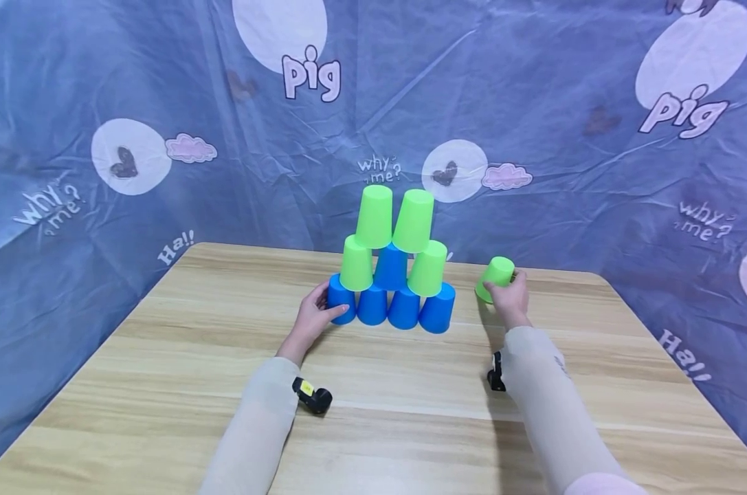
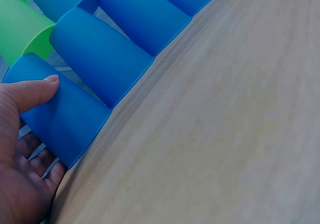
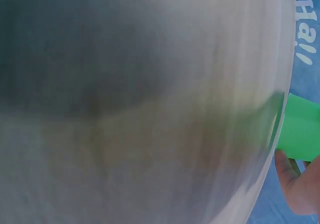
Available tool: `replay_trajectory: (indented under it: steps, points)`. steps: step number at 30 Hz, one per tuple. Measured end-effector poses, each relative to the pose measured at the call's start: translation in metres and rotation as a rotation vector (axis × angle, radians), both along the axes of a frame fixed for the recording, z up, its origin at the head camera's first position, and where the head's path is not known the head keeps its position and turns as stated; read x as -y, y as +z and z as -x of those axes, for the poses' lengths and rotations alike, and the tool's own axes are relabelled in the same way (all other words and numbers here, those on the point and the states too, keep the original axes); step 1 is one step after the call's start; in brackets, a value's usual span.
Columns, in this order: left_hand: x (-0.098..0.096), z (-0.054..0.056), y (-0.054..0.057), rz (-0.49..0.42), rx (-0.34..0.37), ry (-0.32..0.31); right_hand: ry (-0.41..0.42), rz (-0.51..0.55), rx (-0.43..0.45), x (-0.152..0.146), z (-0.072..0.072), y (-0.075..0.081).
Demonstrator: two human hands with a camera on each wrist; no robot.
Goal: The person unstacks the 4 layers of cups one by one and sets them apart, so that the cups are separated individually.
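A pyramid of upside-down cups stands on the table. Its bottom row has several blue cups (image 1: pixel 404 308), its middle row a blue cup (image 1: pixel 390 268) between two green ones (image 1: pixel 357 265), and its top row two green cups (image 1: pixel 374 216). My left hand (image 1: pixel 311 320) holds the leftmost bottom blue cup (image 2: pixel 70 114), thumb across its front and the other fingers around its far side. Right of the pyramid, apart from it, my right hand (image 1: pixel 510 295) grips a green cup (image 1: pixel 498 270), upside down and slightly tilted, low over the table.
The wooden table (image 1: pixel 398 412) reaches back to a blue printed cloth (image 1: pixel 565 151) that hangs behind it and along both sides. Each sleeve carries a small black wrist camera (image 1: pixel 313 397).
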State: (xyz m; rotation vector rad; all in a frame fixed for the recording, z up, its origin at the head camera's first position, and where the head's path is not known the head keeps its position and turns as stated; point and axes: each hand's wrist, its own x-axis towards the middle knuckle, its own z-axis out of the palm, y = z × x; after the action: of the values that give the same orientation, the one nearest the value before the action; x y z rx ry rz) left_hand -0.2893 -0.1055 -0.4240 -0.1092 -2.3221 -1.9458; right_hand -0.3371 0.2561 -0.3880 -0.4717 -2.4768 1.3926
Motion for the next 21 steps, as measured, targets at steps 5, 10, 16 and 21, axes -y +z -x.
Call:
replay_trajectory:
  steps: [5,10,16,21]
  points:
    - [-0.001,0.001,-0.002,-0.008,-0.004,0.006,0.015,0.002,0.041,-0.004,-0.003,-0.001]
    - [-0.002,0.004,-0.001,0.007,-0.013,0.006,0.038,0.006,0.05,-0.005,-0.002,0.002]
    - [-0.001,-0.002,0.007,-0.01,-0.007,-0.014,0.022,0.01,0.04,-0.004,0.001,0.001]
    - [-0.003,-0.013,0.018,-0.038,-0.009,-0.023,-0.011,0.005,0.031,-0.004,0.002,-0.002]
